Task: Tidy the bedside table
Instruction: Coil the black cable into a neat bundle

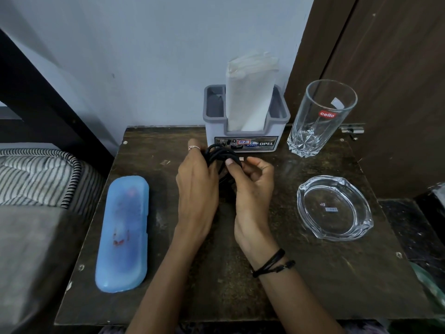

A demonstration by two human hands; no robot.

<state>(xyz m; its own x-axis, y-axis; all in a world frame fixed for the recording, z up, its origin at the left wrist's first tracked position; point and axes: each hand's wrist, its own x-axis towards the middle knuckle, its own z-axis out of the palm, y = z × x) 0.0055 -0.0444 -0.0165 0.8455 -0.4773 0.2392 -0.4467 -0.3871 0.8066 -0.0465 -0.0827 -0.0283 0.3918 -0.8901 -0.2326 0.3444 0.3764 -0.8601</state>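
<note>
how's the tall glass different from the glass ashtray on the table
The tall glass stands upright and narrow at the back right; the ashtray sits low, wide and nearer. The glass bears a red cello label; the ashtray only a small sticker inside. Both are clear, look empty, and neither is touched by the hands.

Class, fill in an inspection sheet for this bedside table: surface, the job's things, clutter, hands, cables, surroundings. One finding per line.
Surface: dark wooden bedside table, scratched and worn.
Job's things: blue case at left; grey holder with white tissue at back; empty glass tumbler upright; glass ashtray at right.
Clutter: nothing seen.
Hands: left hand and right hand both hold a coiled black cable.
Cables: black cable, bundled in loops between the hands.
Surroundings: pale wall, brown door at right, striped bedding at left.
</note>
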